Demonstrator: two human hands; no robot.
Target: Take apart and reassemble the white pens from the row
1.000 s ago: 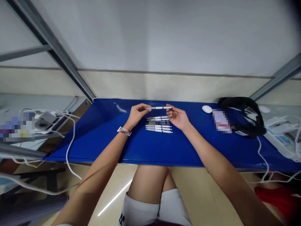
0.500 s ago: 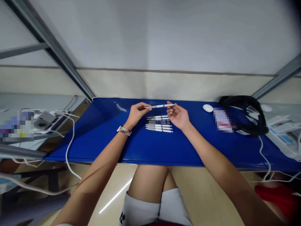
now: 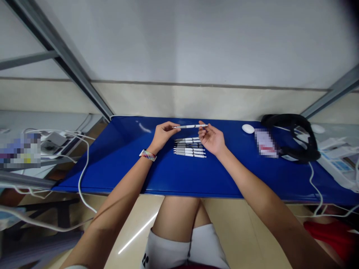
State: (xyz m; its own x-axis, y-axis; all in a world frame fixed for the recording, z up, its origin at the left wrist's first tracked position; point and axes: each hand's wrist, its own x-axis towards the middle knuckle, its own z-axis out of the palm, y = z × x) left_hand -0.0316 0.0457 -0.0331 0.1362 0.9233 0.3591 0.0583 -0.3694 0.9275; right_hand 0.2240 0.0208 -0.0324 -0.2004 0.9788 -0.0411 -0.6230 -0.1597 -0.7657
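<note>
Over the blue table (image 3: 117,164), both my hands hold one white pen (image 3: 190,126) level, a little above the surface. My left hand (image 3: 163,135), with a colourful band at the wrist, pinches the pen's left end with closed fingers. My right hand (image 3: 211,138) lies palm up, fingertips pinching the pen's right end. Just below the held pen, between my two hands, a row of several white pens (image 3: 189,147) lies side by side on the table.
A white mouse (image 3: 248,129), a blurred card (image 3: 265,142) and a black headset (image 3: 291,136) sit at the table's right. White cables and devices (image 3: 336,160) lie further right. More cables (image 3: 81,172) hang off the left edge. Grey frame bars rise on both sides.
The held pen has risen slightly and shifted a little to the right. My right hand turned a bit more palm up. The row of pens has stayed still.
</note>
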